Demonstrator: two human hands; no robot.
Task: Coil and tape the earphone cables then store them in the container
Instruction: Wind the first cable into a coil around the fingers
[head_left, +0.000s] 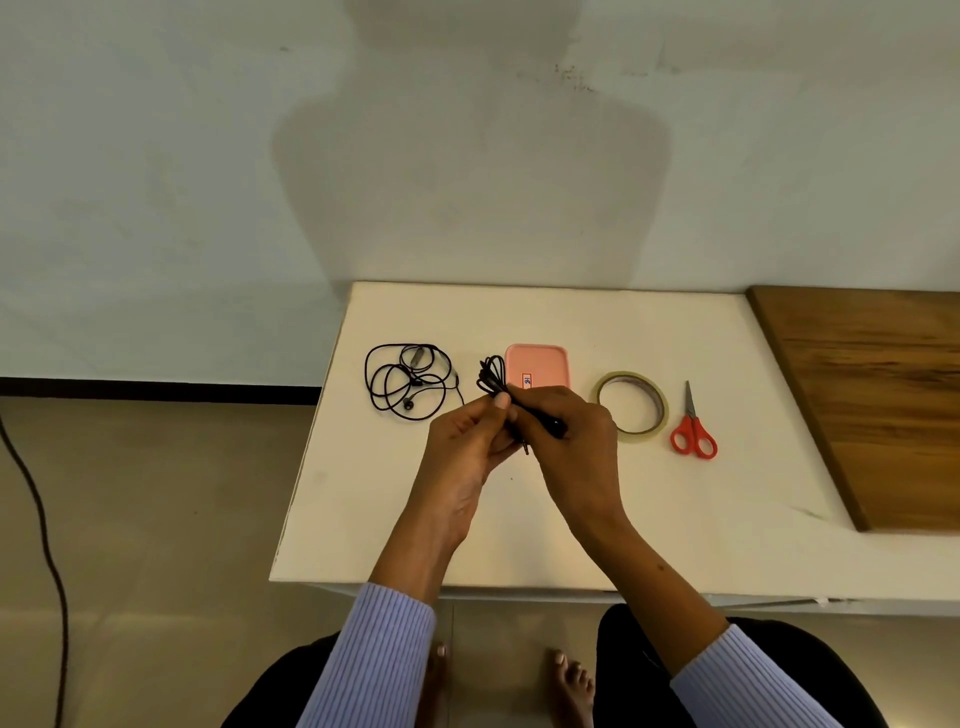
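Observation:
Above the white table, my left hand (470, 441) and my right hand (569, 436) together hold a coiled black earphone cable (493, 376). Its loops stick up past my fingers, and its plug end hangs down between my hands. Left of my hands, a second black earphone cable (408, 382) lies loose and tangled on the table. A pink container (537, 364) with a small label sits just behind my hands, partly hidden by them. The tape roll (631, 400) lies to the right of my right hand.
Red-handled scissors (692, 434) lie right of the tape roll. A brown wooden board (878, 395) covers the table's right end. The white table top (675, 519) ends on the left near the loose cable. A dark cord (44, 535) runs across the floor at left.

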